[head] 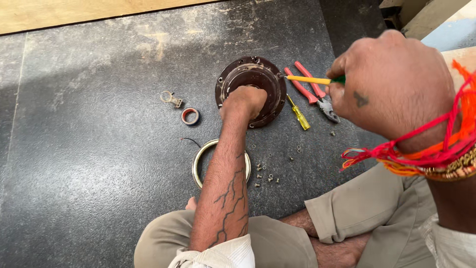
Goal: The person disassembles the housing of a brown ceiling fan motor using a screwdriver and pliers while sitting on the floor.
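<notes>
Round brown cover (253,74) | under fisted left hand (244,101) | right hand (391,82) grips yellow screwdriver (307,79) beside

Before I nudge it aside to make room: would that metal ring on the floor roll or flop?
The metal ring lies flat on the floor, so it would probably slide rather than roll. It looks thin yet rigid, likely light. The left forearm crosses it.

The round motor cover (258,74) looks like brown-painted metal, scuffed and dull, and it sits on a dark speckled stone floor (99,149) with a worn, dusty sheen. The screwdriver (310,79) shaft is coated in matt yellow, the pliers (312,92) have pink-red plastic grips and grey steel jaws, and the ring (201,161) is bright metal. The trousers (277,243) are matt khaki cloth.
</notes>
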